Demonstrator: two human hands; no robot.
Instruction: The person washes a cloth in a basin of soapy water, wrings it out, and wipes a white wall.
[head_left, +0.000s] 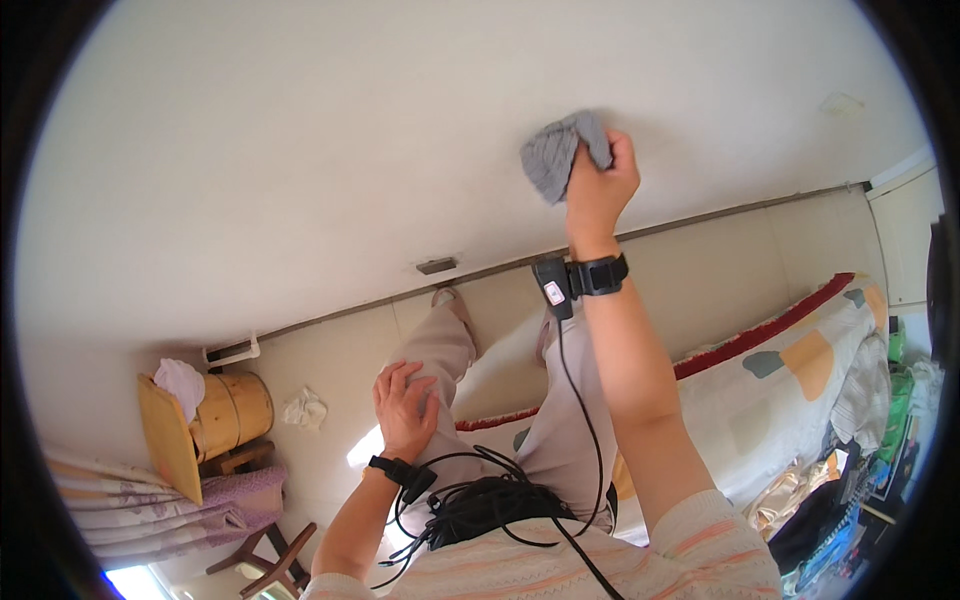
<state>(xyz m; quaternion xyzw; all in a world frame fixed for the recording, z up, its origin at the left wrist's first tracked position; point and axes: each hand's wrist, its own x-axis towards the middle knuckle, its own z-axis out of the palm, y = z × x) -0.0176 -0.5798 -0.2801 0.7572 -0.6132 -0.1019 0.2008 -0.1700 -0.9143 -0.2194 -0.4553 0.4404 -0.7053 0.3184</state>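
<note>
A bunched grey cloth (559, 155) is gripped in my right hand (606, 180), which is stretched out against the white wall (337, 150). Part of the cloth lies flat toward the wall; my fingertips are partly hidden behind the hand and cloth. My left hand (405, 409) rests on my left thigh or knee with its fingers spread and nothing in it. A black strap with a small device (555, 289) sits on my right wrist, and a similar one (405, 478) is on my left. Black cables (487, 502) lie bundled at my waist.
A wooden barrel (236, 412) with a board leaning on it stands at left, near a crumpled white plastic bag (305, 409). A wall socket (436, 265) sits above the dark skirting (712, 219). At right is a patterned bed cover (750, 405) with clothes beyond.
</note>
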